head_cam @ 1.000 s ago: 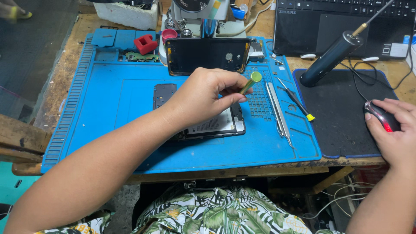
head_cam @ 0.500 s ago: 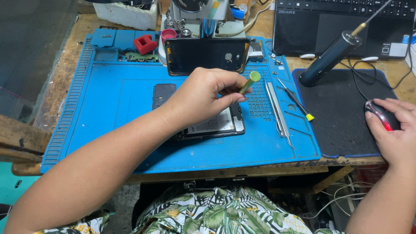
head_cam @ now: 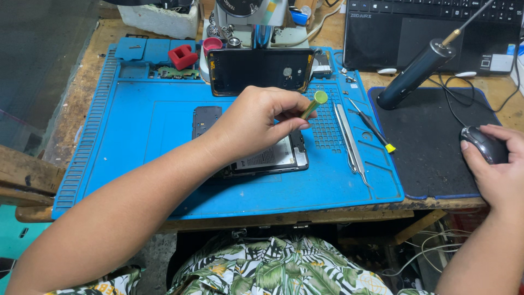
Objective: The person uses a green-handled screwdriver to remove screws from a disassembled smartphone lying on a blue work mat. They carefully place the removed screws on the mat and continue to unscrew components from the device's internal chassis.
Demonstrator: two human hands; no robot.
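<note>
Left hand (head_cam: 254, 123) pinches a green-tipped tool (head_cam: 313, 105) just above the opened phone (head_cam: 267, 158) lying on the blue mat (head_cam: 136, 136); right hand (head_cam: 499, 175) curls over the mouse (head_cam: 483, 143) on the black pad (head_cam: 431, 147); tweezers (head_cam: 352, 145) lie between phone and pad.

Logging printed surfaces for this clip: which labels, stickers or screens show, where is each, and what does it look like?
Label on the opened phone: white rectangle with dark print, mid-mat, partly under the left hand.
Phone back shell: black rectangle propped upright at the blue mat's far edge; no lit screen.
Laptop: black, behind the mouse pad; small pale sticker at its right palm rest, display out of view.
</note>
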